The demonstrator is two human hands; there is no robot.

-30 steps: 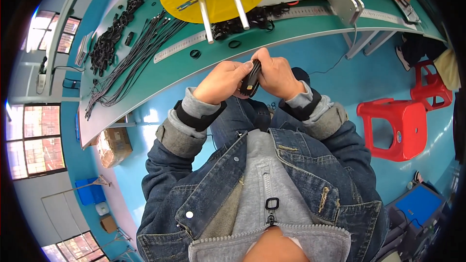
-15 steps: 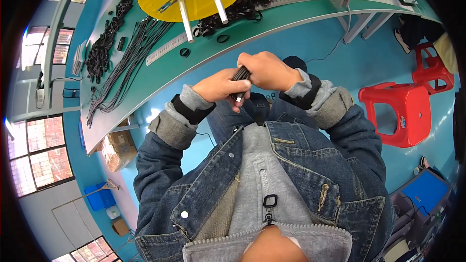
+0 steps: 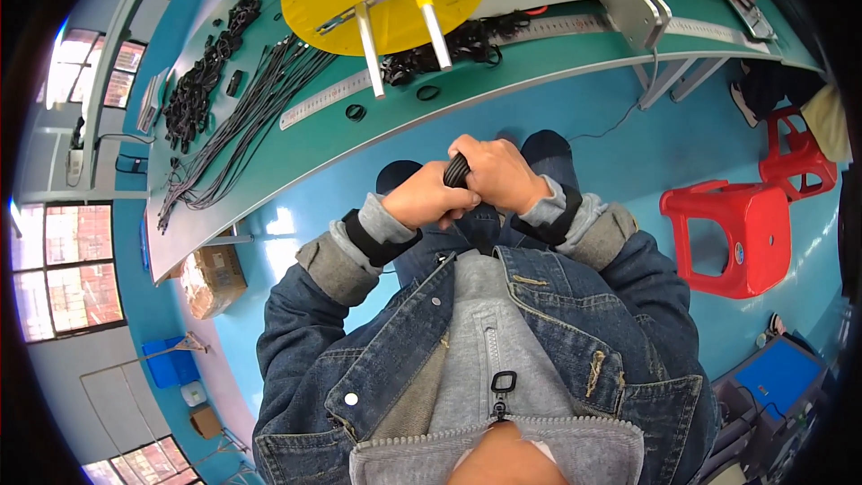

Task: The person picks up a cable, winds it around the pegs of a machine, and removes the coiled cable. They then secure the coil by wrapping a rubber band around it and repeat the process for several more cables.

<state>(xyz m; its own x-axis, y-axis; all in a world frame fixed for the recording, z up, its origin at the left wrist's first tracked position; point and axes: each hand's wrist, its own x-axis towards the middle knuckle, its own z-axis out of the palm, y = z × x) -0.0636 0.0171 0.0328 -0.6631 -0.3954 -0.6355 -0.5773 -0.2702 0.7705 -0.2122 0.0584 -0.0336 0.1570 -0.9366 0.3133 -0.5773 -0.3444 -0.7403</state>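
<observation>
A tight bundle of coiled black cable (image 3: pixel 456 171) is held in front of my lap, between the table edge and my jacket. My left hand (image 3: pixel 422 198) grips it from the left, fingers curled around its lower part. From the other side my right hand (image 3: pixel 501 174) closes on it, with the thumb side at its top. Only a short ribbed stretch of the bundle shows; the fingers cover the rest. Both hands are close together, off the table.
On the green table (image 3: pixel 269 153) lie long loose black cables (image 3: pixel 238 117), a row of coiled black bundles (image 3: pixel 190 99) and a steel ruler (image 3: pixel 314 104). A yellow disc with metal rods (image 3: pixel 386 0) overhangs the table. Red stools (image 3: pixel 732 233) stand at right; a cardboard box (image 3: pixel 214 280) sits below left.
Both hands have come lower, nearer my body, with the cable bundle. Its pale-tipped end, seen earlier below my left hand, is now hidden. The whole view has shifted slightly.
</observation>
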